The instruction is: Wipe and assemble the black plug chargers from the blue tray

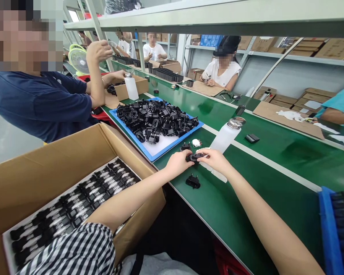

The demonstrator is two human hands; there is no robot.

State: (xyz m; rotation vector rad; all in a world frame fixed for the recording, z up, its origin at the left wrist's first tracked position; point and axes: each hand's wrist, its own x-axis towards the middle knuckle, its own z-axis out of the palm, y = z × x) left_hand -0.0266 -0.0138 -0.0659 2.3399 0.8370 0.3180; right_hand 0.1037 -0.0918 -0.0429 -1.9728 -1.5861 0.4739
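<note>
Just above the green bench, my left hand (177, 163) and my right hand (217, 160) are closed on opposite ends of one black plug adapter (195, 157). Fingers cover part of it. A second black plug adapter (193, 181), its two pins pointing up, lies on the bench closer to me. Behind my left fingertips rests another black plug adapter (185, 146), beside a small round white piece (196, 143). A white pump bottle (226, 136) with a metal top stands beyond my right hand, and a white wipe or paper (219, 177) lies partly beneath that hand.
A blue-rimmed tray (152, 157) heaped with black plug parts is ahead. On my left is a cardboard box (71, 151) of packed adapters. A black block (252, 138) and a blue bin (328, 225) are rightward. Co-workers (43, 101) sit around the bench (275, 183); a shelf (218, 17) hangs above.
</note>
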